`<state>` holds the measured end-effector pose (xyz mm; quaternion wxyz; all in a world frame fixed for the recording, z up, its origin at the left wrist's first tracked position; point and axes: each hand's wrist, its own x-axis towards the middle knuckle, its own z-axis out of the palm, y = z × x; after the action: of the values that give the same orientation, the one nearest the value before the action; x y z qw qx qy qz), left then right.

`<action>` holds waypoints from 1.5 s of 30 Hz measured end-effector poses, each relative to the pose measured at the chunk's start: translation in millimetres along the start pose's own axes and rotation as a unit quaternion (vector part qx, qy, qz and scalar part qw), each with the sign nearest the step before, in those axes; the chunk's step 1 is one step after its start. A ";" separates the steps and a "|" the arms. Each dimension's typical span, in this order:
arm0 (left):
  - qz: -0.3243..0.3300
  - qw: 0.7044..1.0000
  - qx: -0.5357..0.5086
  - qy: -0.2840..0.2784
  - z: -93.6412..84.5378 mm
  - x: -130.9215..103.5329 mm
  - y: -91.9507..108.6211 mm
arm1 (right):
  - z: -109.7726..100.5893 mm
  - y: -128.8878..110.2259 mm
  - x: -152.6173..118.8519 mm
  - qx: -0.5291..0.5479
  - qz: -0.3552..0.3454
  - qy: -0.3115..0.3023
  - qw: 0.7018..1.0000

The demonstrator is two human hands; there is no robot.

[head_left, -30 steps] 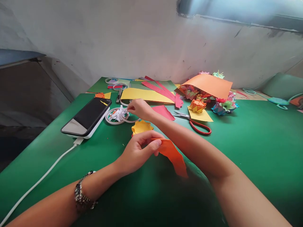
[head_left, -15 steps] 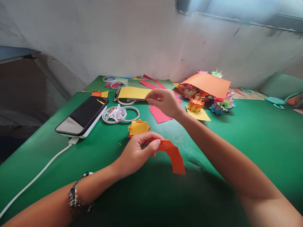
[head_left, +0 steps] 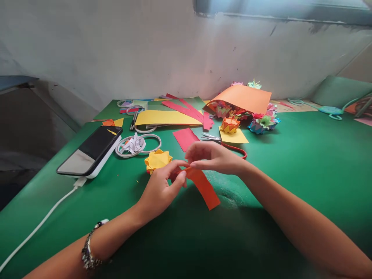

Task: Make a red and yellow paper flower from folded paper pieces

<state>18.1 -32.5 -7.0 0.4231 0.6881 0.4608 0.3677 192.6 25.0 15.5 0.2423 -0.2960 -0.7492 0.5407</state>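
Observation:
An orange paper strip point(head_left: 203, 189) hangs from the fingers of my left hand point(head_left: 162, 186), which pinches its upper end. My right hand point(head_left: 213, 157) has come against the same end, its thumb and fingertips closed on the paper close to the left fingertips. The exact grip there is partly hidden by the fingers. Just behind the left hand sits a yellow folded-paper flower point(head_left: 157, 159). Scissors with red handles point(head_left: 236, 148) lie behind my right hand, which covers part of them.
A phone point(head_left: 90, 149) with a white cable lies on the green table point(head_left: 305, 166) at left. Tape rolls point(head_left: 148, 143) with white scraps, a red paper piece point(head_left: 186, 138) and a yellow sheet point(head_left: 168, 117) lie farther back. Paper flowers point(head_left: 264, 123) sit under an orange sheet point(head_left: 241, 97).
My right hand has come back from the yellow sheet to the orange strip. The scissors now show behind it. The view has shifted slightly right.

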 end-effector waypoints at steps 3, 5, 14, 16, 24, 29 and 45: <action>-0.015 0.998 -0.046 0.027 4.0 3.0 0.0 | 0.6 1.0 -1.9 0.017 -0.005 0.038 0.999; -0.021 0.995 -0.077 0.054 6.4 6.5 0.0 | 2.4 1.5 -2.3 0.039 -0.011 0.075 0.996; -0.057 0.995 -0.057 0.053 20.0 18.0 0.0 | 16.4 7.3 -3.3 0.041 -0.055 0.219 0.973; -0.049 0.995 -0.079 0.045 21.3 16.8 0.1 | 15.6 7.6 -4.4 0.038 -0.053 0.204 0.977; -0.108 0.980 -0.144 -0.090 10.8 9.7 5.8 | -8.5 10.0 -18.6 -0.119 -0.182 0.078 0.973; -0.163 0.937 -0.242 -0.190 0.1 8.5 4.3 | -5.8 11.7 -28.8 -0.271 -0.256 0.069 0.925; -0.222 0.862 -0.338 -0.305 -10.9 12.2 -1.9 | 11.6 2.0 -41.9 -0.279 -0.290 0.166 0.900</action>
<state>11.5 -18.0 -3.3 0.8200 0.4597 0.2965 0.1685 214.7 -11.8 8.3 0.4170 -0.2066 -0.8710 0.1577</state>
